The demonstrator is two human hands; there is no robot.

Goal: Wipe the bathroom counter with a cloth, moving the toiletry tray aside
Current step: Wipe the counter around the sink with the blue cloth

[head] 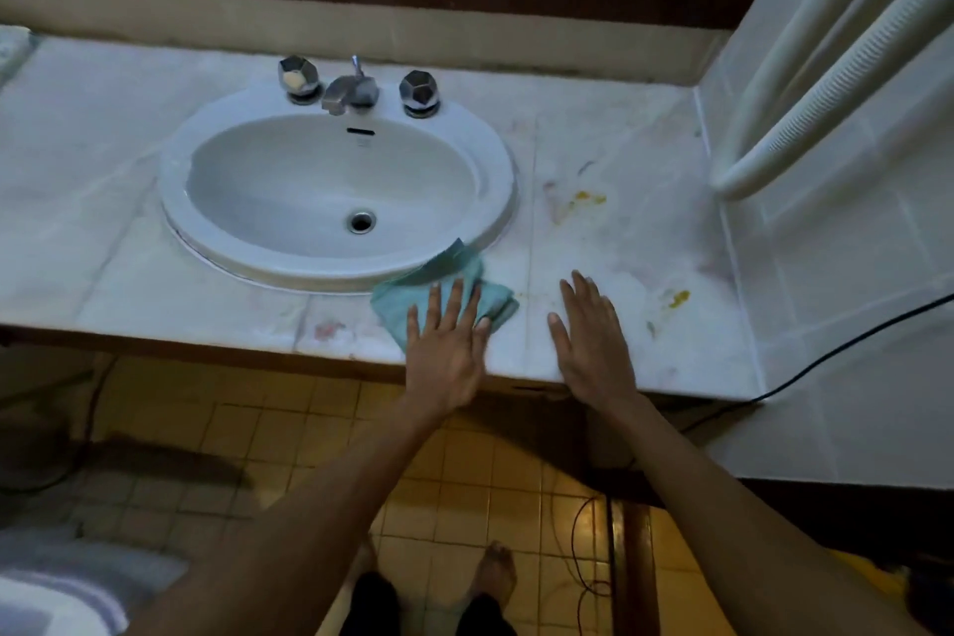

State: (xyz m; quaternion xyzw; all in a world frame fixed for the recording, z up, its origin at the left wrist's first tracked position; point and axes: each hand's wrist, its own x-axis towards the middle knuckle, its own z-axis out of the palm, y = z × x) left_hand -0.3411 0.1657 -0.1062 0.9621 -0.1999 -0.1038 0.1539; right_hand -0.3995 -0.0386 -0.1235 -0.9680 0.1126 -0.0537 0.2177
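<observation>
Teal cloth (pixel 448 285), crumpled, lies on the pale marble counter (pixel 619 160) at the front right edge of the oval white sink (pixel 330 194), one corner lapping onto the sink's rim. The left hand (pixel 448 351) lies flat on top of it, palm down, fingers straight and slightly spread, their tips pressing into the fabric; the cloth sticks out beyond the fingertips and to either side of them. The right hand (pixel 591 349) lies flat on the bare counter just beside the cloth, palm down, fingers straight and close together, holding nothing. Beyond the right fingertips and off to their right are yellow smears (pixel 588 197) on the marble. Past the left fingertips, behind the basin, stands a chrome tap (pixel 351 90) between two faceted knobs. No toiletry tray can be seen. Below the wrists is a yellow tiled floor (pixel 289 434) and a bare foot (pixel 495 571).
</observation>
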